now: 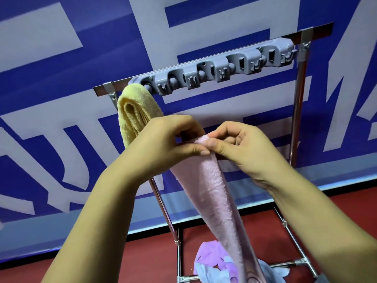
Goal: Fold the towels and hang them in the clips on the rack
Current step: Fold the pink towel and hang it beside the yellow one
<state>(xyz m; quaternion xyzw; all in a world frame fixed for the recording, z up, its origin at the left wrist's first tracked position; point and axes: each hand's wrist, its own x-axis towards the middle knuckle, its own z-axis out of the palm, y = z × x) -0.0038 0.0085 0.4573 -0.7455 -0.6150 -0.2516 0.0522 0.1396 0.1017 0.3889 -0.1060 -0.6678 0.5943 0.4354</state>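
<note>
Below the gray clip bar (pixel 214 68), the left hand (pixel 163 144) and right hand (pixel 244 148) both pinch the top of the pink towel (pixel 206 188), which hangs down toward 6 o'clock. At 10 o'clock the yellow towel (pixel 136 107) hangs from the end clip. The thin fold could slip open, or a bump could knock the yellow one loose.

Two bare forearms reach up from the lower edge — no sleeves, no watch, no rings or bands at either wrist. The left hand (pixel 163 144) and right hand (pixel 246 148) are ungloved, with short, plain nails showing on the thumbs — no polish that can be made out.
</note>
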